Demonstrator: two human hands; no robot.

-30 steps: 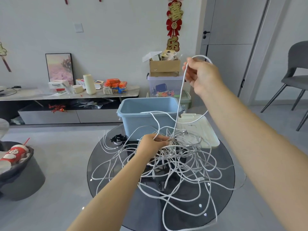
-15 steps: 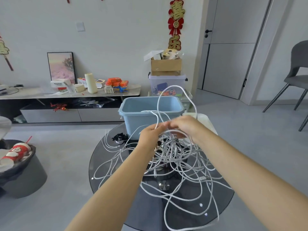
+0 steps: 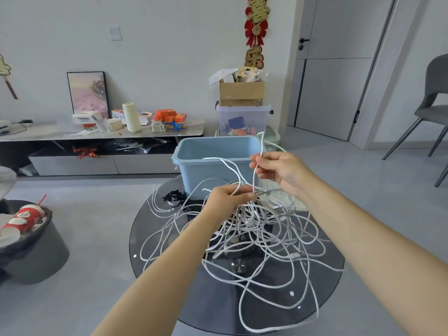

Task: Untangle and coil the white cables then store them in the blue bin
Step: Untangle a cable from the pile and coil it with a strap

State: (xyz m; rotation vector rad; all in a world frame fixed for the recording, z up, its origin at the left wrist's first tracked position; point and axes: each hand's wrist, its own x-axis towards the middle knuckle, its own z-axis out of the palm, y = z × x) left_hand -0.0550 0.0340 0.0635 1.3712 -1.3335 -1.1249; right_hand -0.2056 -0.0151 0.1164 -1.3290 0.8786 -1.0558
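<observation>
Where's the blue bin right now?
The blue bin stands at the far edge of the round glass table, just beyond the left hand and the tangled cables.

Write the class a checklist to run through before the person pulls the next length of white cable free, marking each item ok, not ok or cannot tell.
1. Right hand pinches one strand of the white cables: ok.
2. Left hand grips the bundle at the top of the tangle: ok.
3. Held strand runs free of knots below the left hand: cannot tell.
4. Blue bin open on top, ready for coils: ok.
5. Cables all on the round glass table: not ok, one loop overhangs the near edge.
6. Any cable coiled yet: not ok.
</observation>
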